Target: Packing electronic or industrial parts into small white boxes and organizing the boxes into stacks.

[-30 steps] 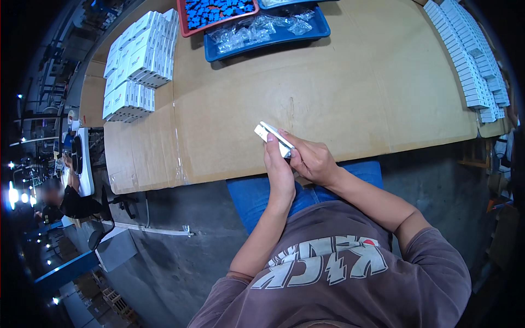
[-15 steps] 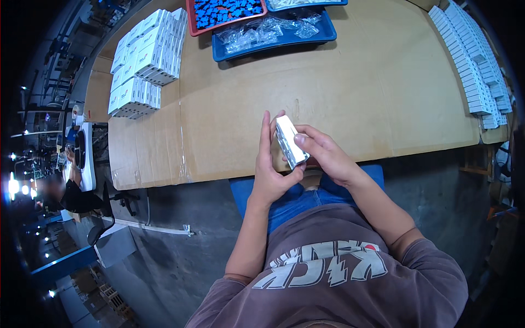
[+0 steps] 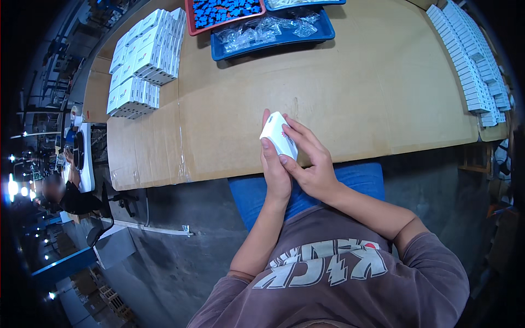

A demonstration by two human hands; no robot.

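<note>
A small white cardboard box (image 3: pixel 278 138) with a reddish mark on its face is held between both my hands, over the near edge of the table. My left hand (image 3: pixel 275 169) is closed along its left side, with the thumb pressed on the face. From the right, my right hand (image 3: pixel 313 164) grips the box, its fingers over the upper edge and its thumb near the lower end. The underside of the box and some left fingers are hidden.
Cardboard covers the table (image 3: pixel 328 98). Stacked white boxes (image 3: pixel 145 60) stand at the left, with more white boxes (image 3: pixel 467 65) at the far right. At the back are a blue tray (image 3: pixel 273 50) of clear plastic pieces and a red tray (image 3: pixel 191 24) of blue parts. A person (image 3: pixel 76 194) sits far left.
The box has been turned so that its broad, marked face shows instead of a narrow side. My hands have drawn closer together around it, the right one shifting left.
</note>
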